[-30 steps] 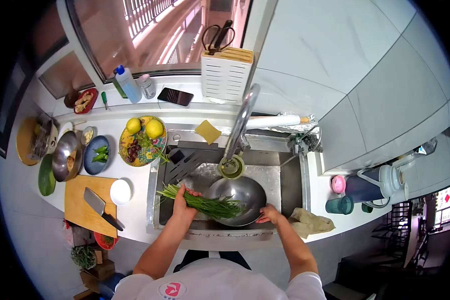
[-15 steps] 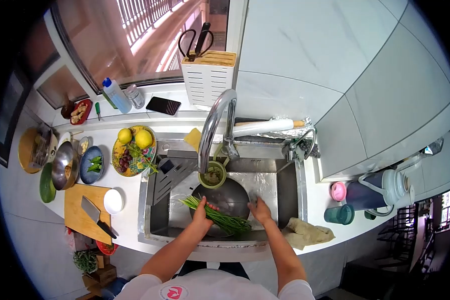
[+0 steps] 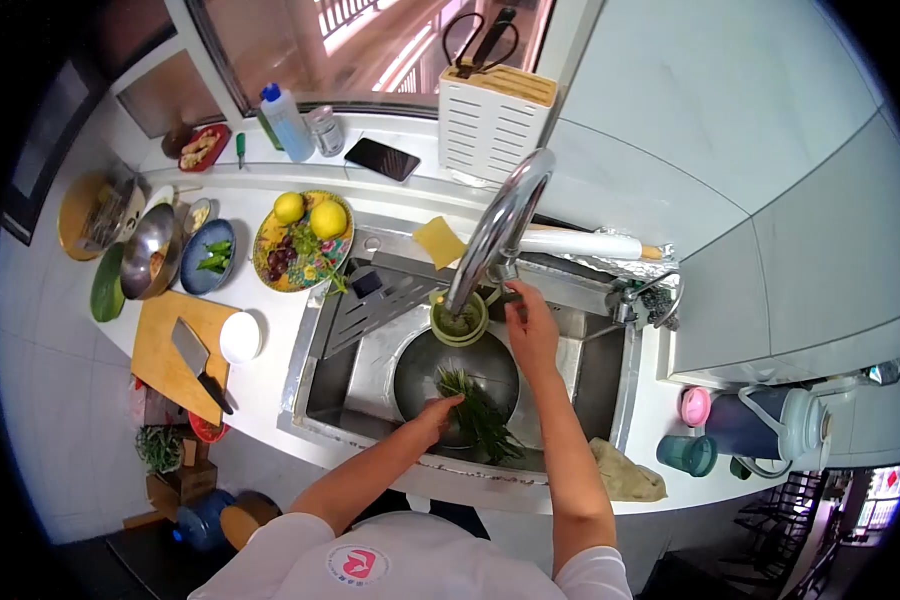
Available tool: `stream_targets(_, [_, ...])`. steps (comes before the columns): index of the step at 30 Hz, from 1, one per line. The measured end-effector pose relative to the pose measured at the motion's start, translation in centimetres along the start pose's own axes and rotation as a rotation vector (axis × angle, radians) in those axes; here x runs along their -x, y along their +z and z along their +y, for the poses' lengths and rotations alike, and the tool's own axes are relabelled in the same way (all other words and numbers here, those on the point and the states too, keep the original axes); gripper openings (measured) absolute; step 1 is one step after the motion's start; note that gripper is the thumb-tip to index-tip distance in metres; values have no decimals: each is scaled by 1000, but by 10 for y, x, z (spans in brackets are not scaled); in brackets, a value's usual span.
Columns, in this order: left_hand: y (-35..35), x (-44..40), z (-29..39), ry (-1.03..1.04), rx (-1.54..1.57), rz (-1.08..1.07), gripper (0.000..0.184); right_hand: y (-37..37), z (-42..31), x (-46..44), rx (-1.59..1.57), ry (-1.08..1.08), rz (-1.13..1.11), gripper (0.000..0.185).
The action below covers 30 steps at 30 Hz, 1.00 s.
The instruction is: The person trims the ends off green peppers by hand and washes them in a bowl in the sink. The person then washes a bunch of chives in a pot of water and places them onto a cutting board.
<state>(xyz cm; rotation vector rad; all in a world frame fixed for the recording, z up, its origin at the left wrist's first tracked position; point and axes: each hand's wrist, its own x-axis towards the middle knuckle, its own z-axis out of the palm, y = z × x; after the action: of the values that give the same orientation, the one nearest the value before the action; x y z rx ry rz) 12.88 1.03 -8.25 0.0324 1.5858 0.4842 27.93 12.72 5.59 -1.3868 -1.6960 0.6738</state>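
Observation:
My left hand (image 3: pixel 438 418) is closed around a bunch of long, thin green chives (image 3: pixel 485 425), over the front of a dark round basin (image 3: pixel 425 372) in the steel sink. The chives hang across the basin's rim to the right. My right hand (image 3: pixel 533 325) is raised at the back of the sink, just beside the base of the chrome faucet (image 3: pixel 510 205). Its fingers are partly spread with nothing visible in them; whether they touch the faucet I cannot tell. A small green strainer (image 3: pixel 460 335) with scraps in it sits under the spout.
On the left are a cutting board (image 3: pixel 160 345) with a knife (image 3: pixel 195 355), a white bowl (image 3: pixel 240 338), a blue plate of green peppers (image 3: pixel 195 275) and a fruit plate (image 3: pixel 305 275). A cloth (image 3: pixel 625 472) lies at the sink's right front corner, near a green cup (image 3: pixel 688 455).
My right hand has moved up from beside the basin to the faucet's base. The chives are still in my left hand, now pointing more toward me. The view has shifted.

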Motion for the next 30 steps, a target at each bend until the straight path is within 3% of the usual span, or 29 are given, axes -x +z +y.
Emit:
stream_targets(1, [-10,-6,-6,-10,10,9,47,2,5,4,-6,4,-15,34])
stream_targets(3, [-40,-10,-11,291,-27,-95,36,4,20,14,-95,36,-11,34])
stream_targets(5, [-63,-68,-35,610,-5,217,28,4,20,24,-71,46,-28,33])
stream_targets(7, [-81,-60,-19,877,-211,496,31,4,14,33,-216,128,74,33])
stream_targets(9, [-97,-73,-11,1014,-342,736,36,12,30,54,-257,243,115,32])
stream_targets(10, [-106,-72,-1,890,-380,586,51,16,42,67,-294,361,167,31])
stream_targets(12, [-114,-89,5,879,-491,526,59,21,68,97,-38,391,-107,33])
stream_targets(13, [-117,-92,11,870,-603,464,66,22,67,110,-37,392,-109,33])
stream_targets(14, [-122,-94,17,811,-641,326,76,27,66,123,97,389,-271,34])
stream_targets(15, [-123,-95,21,807,-642,321,76,31,63,132,232,385,-432,35])
stream_targets(19, [-118,-101,35,965,-784,232,67,51,54,154,458,162,-457,40])
stream_targets(21, [-120,-125,35,853,-764,43,59,63,60,158,677,93,-570,61])
stream_targets(22, [-117,-129,34,843,-857,112,51,70,62,159,679,98,-569,61])
stream_targets(24, [-113,-115,37,763,-873,124,48,84,67,157,842,175,-672,81])
stream_targets(25, [-110,-100,41,681,-888,142,46,92,69,157,840,176,-670,81])
stream_targets(27, [-110,-89,31,721,-852,179,45,107,77,155,890,242,-586,87])
stream_targets(30, [-111,-75,19,754,-792,239,44,130,94,154,890,361,-612,81])
